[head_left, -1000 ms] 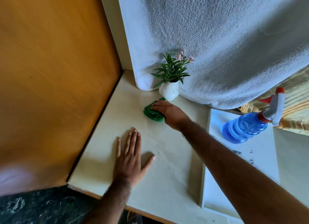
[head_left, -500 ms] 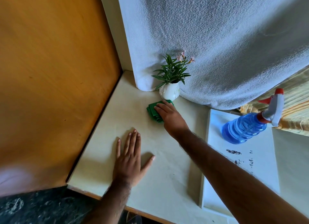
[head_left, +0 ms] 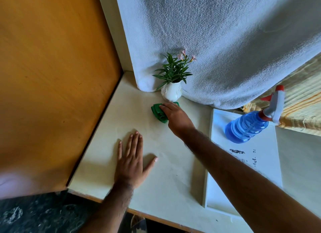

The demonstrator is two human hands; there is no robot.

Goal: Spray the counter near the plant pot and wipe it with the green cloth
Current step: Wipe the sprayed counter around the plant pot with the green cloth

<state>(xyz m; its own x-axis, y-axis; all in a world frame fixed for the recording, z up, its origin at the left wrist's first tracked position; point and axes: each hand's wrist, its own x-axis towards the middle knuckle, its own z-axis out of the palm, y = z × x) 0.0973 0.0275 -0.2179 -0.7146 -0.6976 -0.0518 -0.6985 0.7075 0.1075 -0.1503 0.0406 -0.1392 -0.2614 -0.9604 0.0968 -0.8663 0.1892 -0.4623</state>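
Right hand [head_left: 176, 117] pressed flat on green cloth [head_left: 159, 113], plant pot [head_left: 171, 93] just beyond its fingertips; left hand [head_left: 132, 160] splayed flat on counter [head_left: 104, 156]; spray bottle [head_left: 251, 124] well to the right, no readable label.

Two bare forearms, no sleeves, left hand [head_left: 130, 165], right hand [head_left: 177, 117]

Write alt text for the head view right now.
The right hand presses the green cloth on the counter beside the white plant pot. The left hand lies flat; the spray bottle stands aside.
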